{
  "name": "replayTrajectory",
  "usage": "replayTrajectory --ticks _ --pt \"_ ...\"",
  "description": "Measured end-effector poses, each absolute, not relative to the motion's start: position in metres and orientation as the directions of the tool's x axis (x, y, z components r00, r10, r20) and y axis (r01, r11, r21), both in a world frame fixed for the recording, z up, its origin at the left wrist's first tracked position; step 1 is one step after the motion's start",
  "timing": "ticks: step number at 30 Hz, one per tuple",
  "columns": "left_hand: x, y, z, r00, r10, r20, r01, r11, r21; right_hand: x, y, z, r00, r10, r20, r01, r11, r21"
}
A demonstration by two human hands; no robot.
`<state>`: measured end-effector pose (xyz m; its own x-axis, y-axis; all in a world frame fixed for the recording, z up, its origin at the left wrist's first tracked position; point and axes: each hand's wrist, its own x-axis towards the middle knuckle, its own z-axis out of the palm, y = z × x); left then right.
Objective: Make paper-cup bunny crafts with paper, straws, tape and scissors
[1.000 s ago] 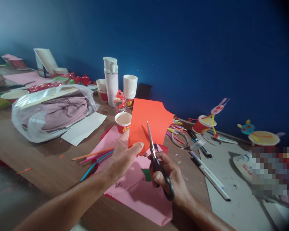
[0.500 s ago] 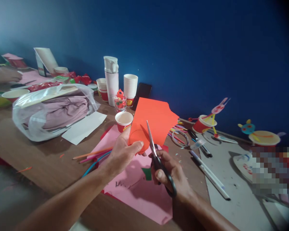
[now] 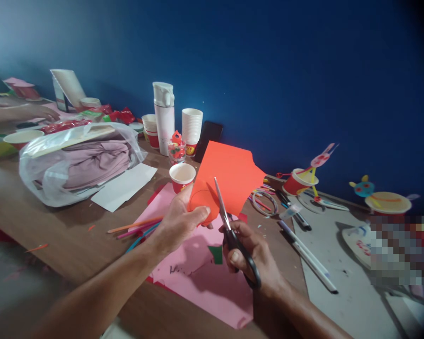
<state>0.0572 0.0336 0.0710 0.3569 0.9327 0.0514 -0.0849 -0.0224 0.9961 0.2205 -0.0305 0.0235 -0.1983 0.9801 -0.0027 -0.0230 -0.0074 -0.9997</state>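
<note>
My left hand [image 3: 178,221] pinches the lower edge of an orange sheet of paper [image 3: 233,172] held upright above the table, with a drawn circle near my thumb. My right hand [image 3: 249,254] grips black-handled scissors [image 3: 233,235]; their blades point up and lie across the orange paper beside the circle. Under both hands lies pink paper [image 3: 205,278] with a small green scrap [image 3: 216,254] on it.
A red paper cup [image 3: 182,176], a white flask [image 3: 163,117], a cup stack [image 3: 191,127], a plastic bag of cloth [image 3: 79,162], straws [image 3: 134,226], pens [image 3: 305,254] and cup-craft figures [image 3: 302,181] crowd the wooden table [image 3: 56,226]. Another person's hand [image 3: 28,113] reaches in at far left.
The orange paper has turned slightly clockwise and shifted right in my left hand while the scissors stayed in the cut. The other person's hand has reached further in at far left.
</note>
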Motion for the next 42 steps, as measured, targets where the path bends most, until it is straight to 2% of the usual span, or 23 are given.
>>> replayTrajectory --ticks 17,25,32,42 --pt "0.0537 0.0369 0.0743 0.391 0.92 0.026 -0.063 -0.002 0.998 0.2211 -0.0308 0.0203 -0.193 0.98 -0.043 -0.056 -0.055 -0.997" --pt "0.0521 0.0367 0.0721 0.388 0.922 0.0 0.003 -0.001 1.0 0.2238 -0.0295 0.0244 -0.238 0.971 -0.013 -0.01 -0.016 -1.0" --pt "0.0519 0.0366 0.0713 0.409 0.912 0.006 -0.018 0.001 1.0 0.2233 -0.0292 0.0228 -0.229 0.973 0.015 -0.02 0.011 -1.0" --pt "0.0507 0.0383 0.0693 0.426 0.905 -0.018 -0.017 0.027 0.999 0.2251 -0.0298 0.0183 -0.217 0.976 -0.03 -0.053 -0.042 -0.998"
